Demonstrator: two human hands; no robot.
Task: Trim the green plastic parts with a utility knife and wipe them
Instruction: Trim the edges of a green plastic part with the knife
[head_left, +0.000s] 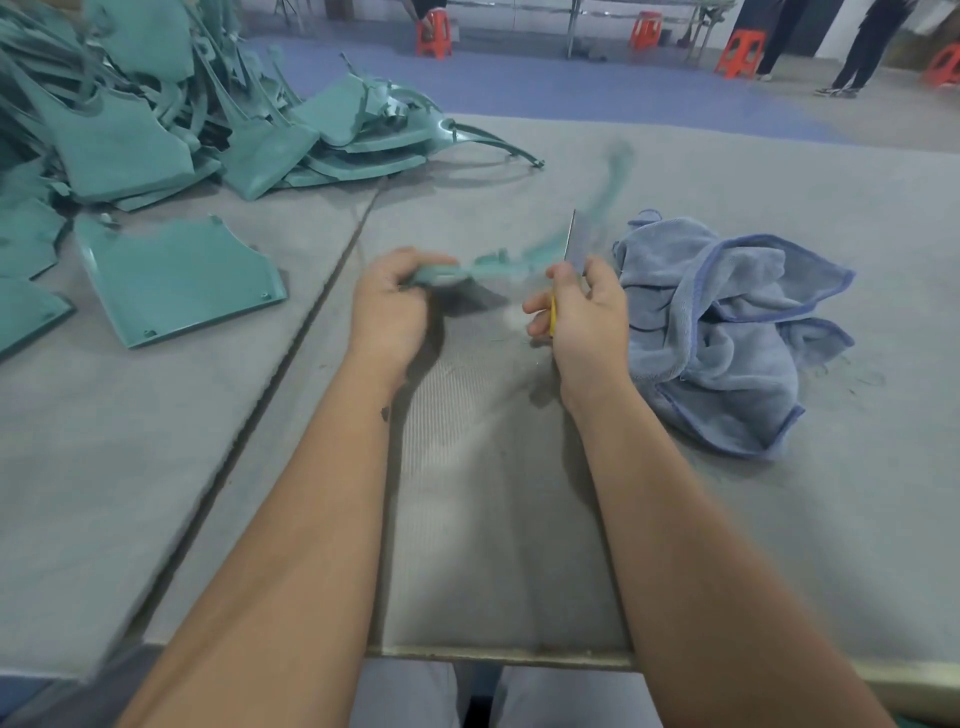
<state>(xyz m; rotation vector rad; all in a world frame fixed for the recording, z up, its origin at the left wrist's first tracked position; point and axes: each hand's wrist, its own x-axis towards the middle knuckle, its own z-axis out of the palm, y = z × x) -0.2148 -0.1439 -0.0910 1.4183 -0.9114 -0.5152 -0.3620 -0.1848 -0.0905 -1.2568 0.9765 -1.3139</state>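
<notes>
My left hand (387, 306) grips the near end of a long, thin green plastic part (498, 260); its far end curves up and away to the right, blurred by motion. My right hand (582, 317) holds a yellow-handled utility knife (570, 244), blade pointing up and touching the part near its middle. A crumpled blue cloth (727, 332) lies on the table just right of my right hand.
A big heap of green plastic parts (171, 114) fills the far left of the grey table (519, 467). One flat green panel (176, 280) lies apart, left of my left hand. Orange stools (740, 52) and standing people are far behind.
</notes>
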